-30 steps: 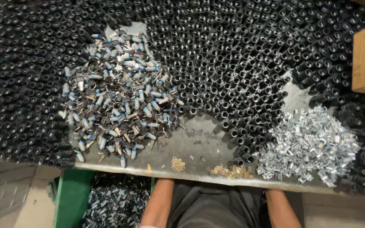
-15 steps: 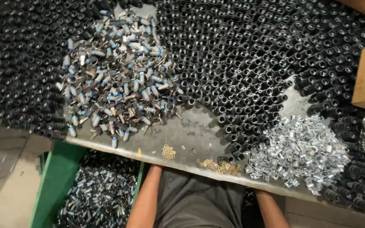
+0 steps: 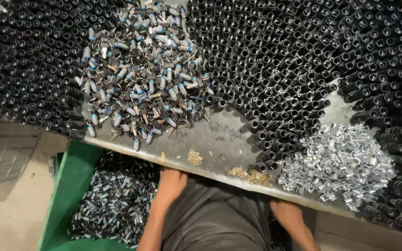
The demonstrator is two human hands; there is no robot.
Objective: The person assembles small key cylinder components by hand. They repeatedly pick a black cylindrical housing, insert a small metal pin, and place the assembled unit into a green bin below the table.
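Left hand (image 3: 172,180) low at body, fingers curled, forearm bare. Right hand (image 3: 288,214) low at right side, blurred; grip state unclear.

1. We cannot see the fingers of the left hand (image 3: 172,179); the bench (image 3: 219,135) edge hides them.
2. Our right hand (image 3: 288,214) is blurred.
3. The frame crops the bin (image 3: 66,195).
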